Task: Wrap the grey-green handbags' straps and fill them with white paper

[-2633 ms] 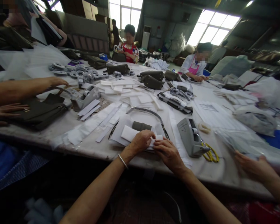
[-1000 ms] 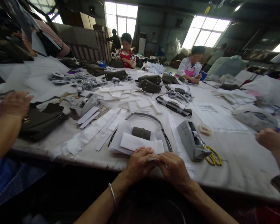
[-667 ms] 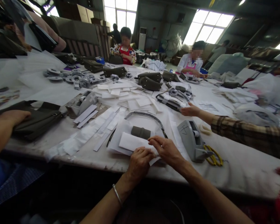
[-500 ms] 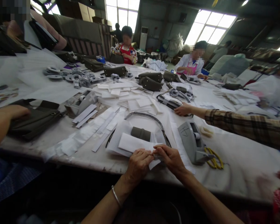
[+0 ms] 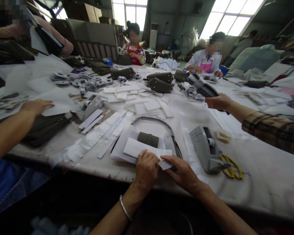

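Shifted since half a second ago: a co-worker's hand (image 5: 38, 106) at left, to a white sheet (image 5: 60, 102); at right, a plaid-sleeved hand (image 5: 218, 101), with one dark bundle (image 5: 203, 86) raised off the counter (image 5: 264, 176).

Left of centre sit one gray dispenser (image 5: 91, 107) and two short strips (image 5: 90, 118); at lower centre, your one white padding strip (image 5: 134, 147) lies below one olive piece (image 5: 148, 139), one wrapped strap (image 5: 156, 119) arching behind. Your left hand (image 5: 147, 171) rests on the strip, fingers together, grip hidden; your right hand (image 5: 183, 173) has thumb and index finger apart at one white flap (image 5: 165, 164), whether gripping you cannot tell. You seem to be folding padding; next probably calls for steadying the strip and flattening that flap. Farther right: one second dispenser (image 5: 202, 148), one yellow-handled tool (image 5: 231, 167).
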Available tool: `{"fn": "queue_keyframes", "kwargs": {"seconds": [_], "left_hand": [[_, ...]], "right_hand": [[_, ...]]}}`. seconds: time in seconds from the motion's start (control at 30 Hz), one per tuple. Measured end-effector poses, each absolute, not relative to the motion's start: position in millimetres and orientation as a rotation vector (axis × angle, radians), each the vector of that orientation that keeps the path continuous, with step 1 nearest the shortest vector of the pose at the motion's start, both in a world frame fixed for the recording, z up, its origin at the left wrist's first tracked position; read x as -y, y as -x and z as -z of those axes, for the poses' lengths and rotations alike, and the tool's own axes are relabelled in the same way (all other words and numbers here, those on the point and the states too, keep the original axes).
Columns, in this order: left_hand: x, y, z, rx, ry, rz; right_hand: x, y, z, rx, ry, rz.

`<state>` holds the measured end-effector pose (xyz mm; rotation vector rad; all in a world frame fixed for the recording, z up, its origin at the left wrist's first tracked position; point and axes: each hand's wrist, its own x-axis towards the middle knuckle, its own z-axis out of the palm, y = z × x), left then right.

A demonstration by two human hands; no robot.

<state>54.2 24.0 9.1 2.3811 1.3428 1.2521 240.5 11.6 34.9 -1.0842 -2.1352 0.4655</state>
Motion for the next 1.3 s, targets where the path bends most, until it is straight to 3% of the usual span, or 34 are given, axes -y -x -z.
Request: {"fn": "queue_keyframes", "kwargs": {"seconds": [0.27, 0.47, 0.63, 0.9, 1.0, 1.3], "left_hand": [[-27.5, -60.3, -10.4, -1.477, -2.391, -1.197], [-29.4, -62.4, -8.9, -1.536, -2.355, -1.291], [-28.9, -61.0, -5.9, -1.539, -2.516, -1.138], [-25.0, -55.9, -4.0, -1.088, -2.657, -1.281], [-14.1, -55.9, -3.3, -1.157, -2.642, -1.213], [-31.8, -77.9, 46.8, -1.349, -3.084, -1.103]], "right_hand": [[-34.7, -218.8, -54.1, 1.886, 1.318, -0.474], [-51.3, -217.4, -42.1, 1.918, 1.478, -0.366], [-60.0, -221.4, -33.6, 1.931, 1.570, -0.416], [-67.5, -223.7, -25.9, 1.893, 1.641, -0.416], [-65.5, -223.6, -23.7, 1.920, 1.580, -0.389], [-98.1, -246.3, 19.3, 2.046, 1.562, -0.478]]}}
